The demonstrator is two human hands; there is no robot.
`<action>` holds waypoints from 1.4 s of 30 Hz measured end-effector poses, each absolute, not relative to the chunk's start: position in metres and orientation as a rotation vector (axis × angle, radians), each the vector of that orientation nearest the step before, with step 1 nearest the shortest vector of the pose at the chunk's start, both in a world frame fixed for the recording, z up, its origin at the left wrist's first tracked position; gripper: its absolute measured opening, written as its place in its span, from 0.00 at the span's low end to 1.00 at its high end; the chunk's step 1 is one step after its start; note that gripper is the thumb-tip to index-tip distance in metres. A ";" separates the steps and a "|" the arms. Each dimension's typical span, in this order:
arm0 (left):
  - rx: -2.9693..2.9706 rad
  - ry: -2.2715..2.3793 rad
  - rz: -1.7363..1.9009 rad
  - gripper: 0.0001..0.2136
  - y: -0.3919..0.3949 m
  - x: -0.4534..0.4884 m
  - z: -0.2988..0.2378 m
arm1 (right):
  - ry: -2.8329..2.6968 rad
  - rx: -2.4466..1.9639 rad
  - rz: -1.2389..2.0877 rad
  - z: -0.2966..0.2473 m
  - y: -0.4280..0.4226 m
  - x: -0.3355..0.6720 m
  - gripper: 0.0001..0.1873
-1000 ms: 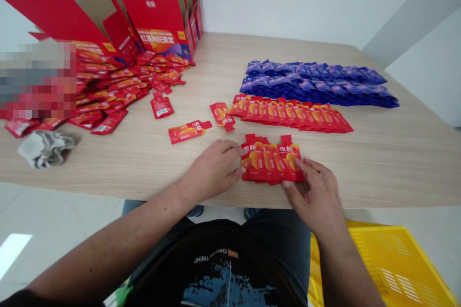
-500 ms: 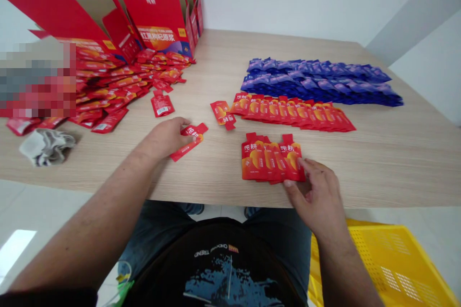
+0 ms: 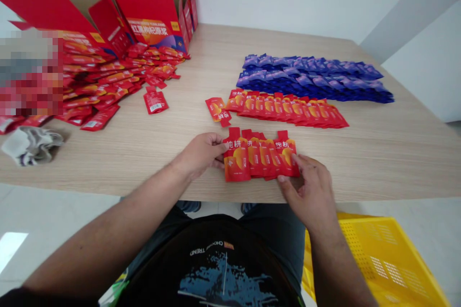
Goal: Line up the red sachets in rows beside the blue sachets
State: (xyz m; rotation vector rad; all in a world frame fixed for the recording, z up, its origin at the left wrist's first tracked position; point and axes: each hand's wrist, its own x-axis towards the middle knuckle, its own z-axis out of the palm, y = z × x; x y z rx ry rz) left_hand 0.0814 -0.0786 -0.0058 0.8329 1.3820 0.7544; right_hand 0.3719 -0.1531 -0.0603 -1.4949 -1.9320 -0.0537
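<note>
Pinching, in the left hand (image 3: pixel 203 156), a flat red-and-orange foil pouch (image 3: pixel 236 159) with a narrow tab at its far end: grip narrow, closed on the left edge, thumb over the printed face. Lying in front of the left end of a short overlapping row of matching red pouches (image 3: pixel 266 157), near the front edge of the pale wood-grain desk (image 3: pixel 144 153). Touching the right end of that row with the right hand (image 3: pixel 311 184), thumb and forefinger parted, lightly placed rather than clenched.

Done, by the look of it: two long rows of blue-purple foil pouches (image 3: pixel 313 81) lined up at the back, plus a longer overlapping row of red pouches (image 3: pixel 288 110) just in front of them. Only partway with the short row, judging by its length beside that longer one. Left loose: a stray red-and-orange pouch (image 3: pixel 216 108) beside the longer row, tab towards the front; a barcode-side-up red pouch (image 3: pixel 156 101); and a great heap of red pouches (image 3: pixel 108 79) below tall red cardboard boxes (image 3: pixel 147 0) (plenty there!).

Hard to make out: fingertips behind the held pouch, and whether lifted or resting on the desk; cannot tell. Impossible to count, too, under so much overlap. Blotted out at far left by a pixelated patch; cut off at the frame's edges, boxes above and a yellow perforated plastic crate (image 3: pixel 382 249) below.
</note>
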 end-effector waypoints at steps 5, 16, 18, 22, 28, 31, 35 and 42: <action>0.978 1.481 0.654 0.07 -0.071 0.090 -0.010 | -1.939 -1.486 -0.061 -0.060 -0.153 0.371 0.32; 1.411 1.741 0.444 0.09 -0.058 0.097 -0.007 | -1.962 -1.494 -0.071 -0.059 -0.154 0.368 0.32; 1.551 1.817 0.391 0.09 -0.059 0.099 -0.004 | -1.959 -1.499 -0.076 -0.059 -0.154 0.368 0.31; 1.943 1.920 0.181 0.10 -0.061 0.104 0.002 | -1.957 -1.515 -0.068 -0.059 -0.154 0.367 0.31; 2.122 1.890 -0.081 0.16 -0.066 0.109 0.007 | -1.956 -1.503 -0.061 -0.057 -0.155 0.366 0.31; 2.106 1.859 -0.067 0.16 -0.064 0.105 0.008 | -1.954 -1.501 -0.048 -0.057 -0.155 0.366 0.31; 2.043 1.918 0.052 0.13 -0.055 0.091 0.012 | -1.947 -1.492 -0.032 -0.059 -0.155 0.368 0.32; 2.486 1.949 0.154 0.19 -0.022 0.058 0.010 | -1.958 -1.478 -0.040 -0.059 -0.155 0.368 0.32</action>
